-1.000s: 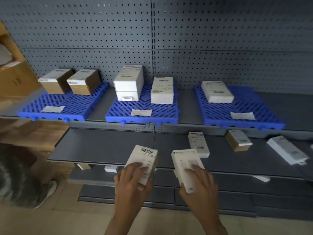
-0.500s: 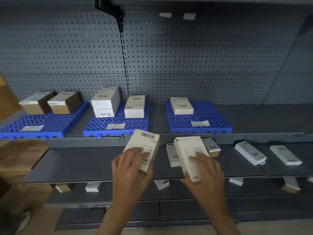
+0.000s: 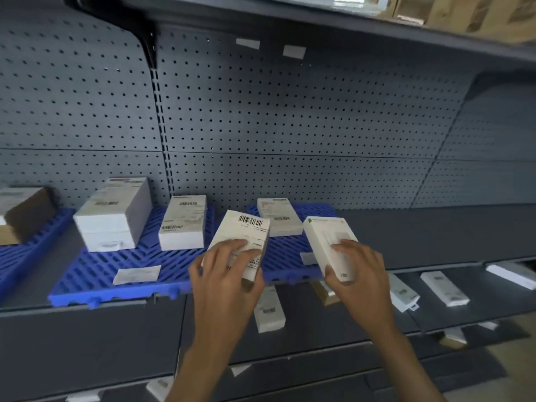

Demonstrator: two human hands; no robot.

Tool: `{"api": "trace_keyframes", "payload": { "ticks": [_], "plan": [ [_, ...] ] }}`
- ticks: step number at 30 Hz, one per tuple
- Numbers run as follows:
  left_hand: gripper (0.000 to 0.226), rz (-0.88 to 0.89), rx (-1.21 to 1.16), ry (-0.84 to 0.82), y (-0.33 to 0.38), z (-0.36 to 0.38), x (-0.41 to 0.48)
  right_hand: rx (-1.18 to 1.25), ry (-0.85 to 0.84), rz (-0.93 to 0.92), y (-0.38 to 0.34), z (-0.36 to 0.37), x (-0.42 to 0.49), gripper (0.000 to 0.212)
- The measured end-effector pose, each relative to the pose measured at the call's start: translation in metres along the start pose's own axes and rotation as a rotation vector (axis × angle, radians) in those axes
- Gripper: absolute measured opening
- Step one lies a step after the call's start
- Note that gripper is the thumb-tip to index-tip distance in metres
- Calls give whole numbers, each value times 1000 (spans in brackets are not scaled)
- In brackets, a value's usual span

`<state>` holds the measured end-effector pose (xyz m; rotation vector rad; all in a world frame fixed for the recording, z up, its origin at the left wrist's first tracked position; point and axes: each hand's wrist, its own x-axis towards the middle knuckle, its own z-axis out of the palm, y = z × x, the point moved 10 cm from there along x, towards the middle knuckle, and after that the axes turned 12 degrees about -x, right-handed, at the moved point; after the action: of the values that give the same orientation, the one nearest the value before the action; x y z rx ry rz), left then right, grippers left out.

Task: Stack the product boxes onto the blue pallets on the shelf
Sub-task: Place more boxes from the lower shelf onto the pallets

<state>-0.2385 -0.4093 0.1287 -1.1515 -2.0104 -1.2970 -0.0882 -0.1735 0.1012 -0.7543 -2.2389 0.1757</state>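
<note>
My left hand (image 3: 224, 272) grips a white barcoded box (image 3: 242, 237), held tilted in front of the gap between two blue pallets. My right hand (image 3: 358, 274) grips a plain white box (image 3: 327, 242) over the front right corner of the right pallet (image 3: 285, 248). That pallet carries one flat white box (image 3: 278, 216) at its back. On the middle pallet (image 3: 95, 271) stand a tall white box (image 3: 113, 213) and a smaller labelled box (image 3: 182, 221). A left pallet (image 3: 17, 259) holds a brown box (image 3: 23, 213).
Paper labels (image 3: 136, 274) lie at the pallets' front edges. The lower shelf (image 3: 464, 285) holds several loose white boxes (image 3: 443, 288). One box (image 3: 269, 311) lies below my hands. A grey pegboard wall (image 3: 290, 126) backs the shelf, and an upper shelf (image 3: 348, 27) overhangs.
Both hands have risen with their boxes from the lower shelf level up to the pallet shelf. The view has tilted up and shifted right.
</note>
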Motion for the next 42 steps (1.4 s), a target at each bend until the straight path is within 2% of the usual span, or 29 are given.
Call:
{"api": "trace_keyframes", "payload": {
  "ticks": [7, 15, 18, 21, 24, 27, 32, 36, 39, 42],
  "plan": [
    [42, 19, 3, -28, -17, 36, 43, -46, -88, 87, 42, 41, 79, 43],
    [43, 6, 53, -19, -32, 50, 67, -55, -221, 118, 66, 110, 131, 44],
    [43, 4, 72, -17, -34, 56, 75, 108, -256, 171, 75, 132, 140, 41],
    [41, -13, 102, -7, -37, 63, 82, 425, -296, 352, 85, 146, 147, 30],
    [39, -18, 124, -10, -37, 74, 88, 518, -305, 405, 91, 145, 153, 31],
    [38, -20, 134, 0, -35, 84, 93, 441, -270, 345, 97, 130, 160, 37],
    [36, -20, 145, 16, -31, 95, 100, 165, -138, 104, 100, 105, 176, 37],
    [34, -29, 162, 25, -31, 100, 102, -86, -162, 67, 105, 99, 180, 30],
    [35, -38, 177, 30, -33, 102, 101, -35, -122, 65, 112, 99, 183, 32],
    [38, -53, 189, 29, -35, 101, 99, 148, -72, 157, 123, 99, 184, 26]
  ]
}}
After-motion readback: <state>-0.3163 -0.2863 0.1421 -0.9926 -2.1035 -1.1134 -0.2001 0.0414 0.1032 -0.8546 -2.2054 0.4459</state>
